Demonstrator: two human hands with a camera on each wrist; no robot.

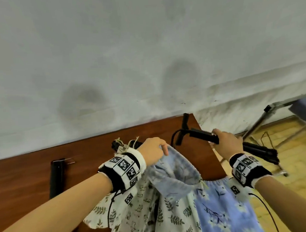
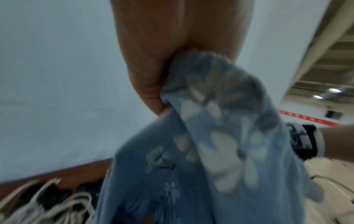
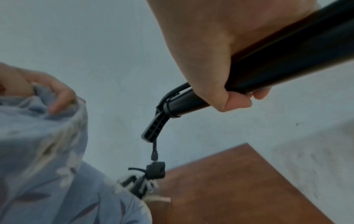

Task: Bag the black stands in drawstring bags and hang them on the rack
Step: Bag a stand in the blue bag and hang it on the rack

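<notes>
The left hand pinches the rim of the blue drawstring bag, holding its mouth open. The right hand grips a black stand just beside it, outside the bag, over the table.

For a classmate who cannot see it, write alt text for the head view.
The left hand holds open the mouth of a blue floral bag while the right hand grips a black stand beside it. Below are a brown table, another stand lying on it, and more floral bags.
</notes>
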